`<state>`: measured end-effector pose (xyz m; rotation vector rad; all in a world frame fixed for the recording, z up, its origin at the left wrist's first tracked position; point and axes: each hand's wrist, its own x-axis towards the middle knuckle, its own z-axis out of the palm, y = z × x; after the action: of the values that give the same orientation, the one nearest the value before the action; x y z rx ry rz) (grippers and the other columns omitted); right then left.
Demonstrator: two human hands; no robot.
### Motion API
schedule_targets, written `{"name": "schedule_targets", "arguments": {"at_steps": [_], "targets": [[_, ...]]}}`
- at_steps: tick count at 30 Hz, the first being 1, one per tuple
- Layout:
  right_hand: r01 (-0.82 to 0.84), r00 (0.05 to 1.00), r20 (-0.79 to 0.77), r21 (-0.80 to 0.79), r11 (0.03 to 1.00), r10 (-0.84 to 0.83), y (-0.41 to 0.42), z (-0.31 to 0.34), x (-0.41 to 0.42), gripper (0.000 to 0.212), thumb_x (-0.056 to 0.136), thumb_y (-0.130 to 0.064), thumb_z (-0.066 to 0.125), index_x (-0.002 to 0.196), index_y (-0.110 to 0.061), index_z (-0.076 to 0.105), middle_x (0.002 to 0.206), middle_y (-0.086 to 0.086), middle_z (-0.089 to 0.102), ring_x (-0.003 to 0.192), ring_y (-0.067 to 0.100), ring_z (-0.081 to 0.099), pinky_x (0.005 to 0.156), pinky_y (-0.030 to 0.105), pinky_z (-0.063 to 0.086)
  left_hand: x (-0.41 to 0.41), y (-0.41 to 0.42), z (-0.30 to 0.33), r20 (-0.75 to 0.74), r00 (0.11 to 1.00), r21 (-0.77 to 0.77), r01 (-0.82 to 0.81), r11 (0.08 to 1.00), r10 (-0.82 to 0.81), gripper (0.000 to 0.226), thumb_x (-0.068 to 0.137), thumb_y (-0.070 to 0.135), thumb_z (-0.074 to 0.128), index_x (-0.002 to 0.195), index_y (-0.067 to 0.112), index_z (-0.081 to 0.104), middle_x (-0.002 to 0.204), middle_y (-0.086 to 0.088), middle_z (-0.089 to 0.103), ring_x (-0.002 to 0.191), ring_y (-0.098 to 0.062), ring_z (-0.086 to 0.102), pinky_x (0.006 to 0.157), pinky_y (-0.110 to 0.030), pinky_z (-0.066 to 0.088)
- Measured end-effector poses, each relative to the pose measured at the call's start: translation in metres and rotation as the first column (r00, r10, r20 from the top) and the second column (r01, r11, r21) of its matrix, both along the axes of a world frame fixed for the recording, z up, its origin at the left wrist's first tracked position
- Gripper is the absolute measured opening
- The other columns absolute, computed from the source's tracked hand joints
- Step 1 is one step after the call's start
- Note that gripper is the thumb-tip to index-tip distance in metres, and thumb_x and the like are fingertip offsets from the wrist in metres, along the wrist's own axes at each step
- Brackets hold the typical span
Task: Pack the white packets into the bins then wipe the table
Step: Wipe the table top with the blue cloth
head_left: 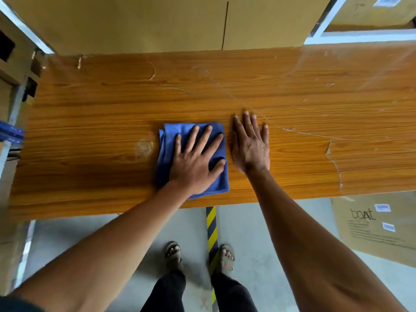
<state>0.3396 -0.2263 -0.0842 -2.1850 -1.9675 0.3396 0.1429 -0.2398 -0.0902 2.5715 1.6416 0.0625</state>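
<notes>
A folded blue cloth [167, 152] lies flat on the wooden table [90, 131], near the middle of its front half. My left hand [195, 161] presses down on the cloth with its fingers spread and straight. Just to the right of the cloth, my right hand [251, 145] lies flat on the bare wood, fingers straight, apart from the cloth. No white packets or bins are in view.
A large cardboard sheet [157, 21] stands behind the table's far edge. A cardboard box [378, 228] printed "boat" leans on the floor at the lower right. Yellow-black floor tape [211, 233] runs under the table between my feet. Shelving [13, 131] is at the left.
</notes>
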Motion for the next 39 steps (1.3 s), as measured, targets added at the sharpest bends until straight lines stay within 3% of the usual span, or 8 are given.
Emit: {"name": "schedule_targets", "arguments": {"at_steps": [5, 9, 14, 18, 22, 27, 31, 39], "targets": [[-0.006, 1.0, -0.013, 0.064, 0.998, 0.007, 0.005, -0.01, 0.006, 0.058, 0.11, -0.043, 0.023, 0.166, -0.029, 0.025, 0.176, 0.003, 0.015, 0.163, 0.023, 0.008, 0.13, 0.056, 0.007, 0.012, 0.083, 0.003, -0.012, 0.977, -0.058, -0.214, 0.975, 0.213, 0.074, 0.1, 0.077, 0.014, 0.167, 0.046, 0.006, 0.178, 0.008, 0.0, 0.164, -0.025, -0.002, 0.126, -0.067, 0.002], [-0.024, 0.999, 0.032, 0.033, 0.999, 0.023, 0.003, -0.013, 0.008, 0.065, 0.104, -0.043, 0.015, 0.167, -0.027, 0.02, 0.176, 0.003, 0.011, 0.163, 0.023, 0.005, 0.13, 0.055, 0.003, 0.02, 0.007, -0.005, 0.017, 0.979, 0.037, -0.203, 0.979, 0.202, 0.073, 0.103, 0.072, 0.024, 0.168, 0.04, 0.017, 0.178, 0.004, 0.008, 0.164, -0.028, 0.005, 0.126, -0.068, 0.007], [-0.019, 0.999, 0.031, 0.03, 0.999, 0.018, 0.003, -0.011, 0.006, 0.06, 0.108, -0.037, 0.025, 0.167, -0.025, 0.02, 0.176, 0.005, 0.009, 0.163, 0.024, 0.003, 0.129, 0.056, 0.001, 0.027, -0.058, -0.001, -0.032, 0.98, -0.005, -0.198, 0.98, 0.198, 0.071, 0.104, 0.071, 0.022, 0.168, 0.041, 0.012, 0.178, 0.005, 0.003, 0.164, -0.028, 0.001, 0.125, -0.068, 0.006], [-0.023, 0.999, 0.044, 0.034, 0.999, 0.022, 0.004, -0.013, 0.006, 0.061, 0.108, -0.041, 0.02, 0.167, -0.025, 0.021, 0.176, 0.004, 0.011, 0.163, 0.024, 0.005, 0.13, 0.056, 0.003, 0.023, -0.007, -0.001, 0.012, 0.971, 0.006, -0.239, 0.971, 0.239, 0.073, 0.102, 0.072, 0.023, 0.168, 0.042, 0.017, 0.178, 0.006, 0.008, 0.164, -0.028, 0.006, 0.125, -0.069, 0.007], [-0.022, 0.999, 0.034, 0.048, 0.999, 0.021, 0.004, -0.012, 0.005, 0.068, 0.104, -0.051, 0.011, 0.167, -0.026, 0.023, 0.176, 0.005, 0.013, 0.163, 0.025, 0.006, 0.129, 0.057, 0.004, 0.023, 0.061, 0.002, -0.006, 0.936, -0.084, -0.35, 0.933, 0.351, 0.075, 0.1, 0.075, 0.013, 0.168, 0.044, 0.004, 0.178, 0.007, -0.002, 0.164, -0.028, -0.003, 0.125, -0.069, 0.001], [-0.016, 0.998, 0.054, 0.034, 0.999, 0.015, 0.002, -0.013, 0.005, 0.059, 0.111, -0.045, 0.021, 0.167, -0.026, 0.022, 0.176, 0.004, 0.011, 0.163, 0.023, 0.005, 0.13, 0.056, 0.005, 0.02, -0.01, -0.004, 0.014, 0.97, 0.018, -0.243, 0.97, 0.243, 0.073, 0.103, 0.071, 0.023, 0.168, 0.039, 0.016, 0.178, 0.003, 0.008, 0.164, -0.029, 0.007, 0.125, -0.068, 0.009], [-0.014, 0.998, 0.056, 0.026, 1.0, 0.013, 0.002, -0.012, 0.006, 0.058, 0.112, -0.043, 0.022, 0.167, -0.026, 0.019, 0.177, 0.004, 0.009, 0.163, 0.023, 0.003, 0.13, 0.056, 0.004, 0.016, -0.054, -0.002, -0.018, 0.978, -0.004, -0.206, 0.979, 0.206, 0.072, 0.104, 0.071, 0.026, 0.168, 0.04, 0.014, 0.178, 0.005, 0.005, 0.164, -0.027, 0.003, 0.126, -0.067, 0.007], [0.001, 1.0, 0.021, 0.05, 0.999, -0.002, 0.001, -0.009, 0.002, 0.061, 0.111, -0.052, 0.016, 0.166, -0.027, 0.025, 0.176, 0.003, 0.014, 0.163, 0.024, 0.006, 0.13, 0.056, 0.006, 0.013, 0.053, -0.002, 0.012, 0.939, -0.052, -0.344, 0.938, 0.345, 0.075, 0.1, 0.075, 0.018, 0.168, 0.043, 0.009, 0.178, 0.007, 0.003, 0.164, -0.028, 0.0, 0.126, -0.068, 0.004]]}}
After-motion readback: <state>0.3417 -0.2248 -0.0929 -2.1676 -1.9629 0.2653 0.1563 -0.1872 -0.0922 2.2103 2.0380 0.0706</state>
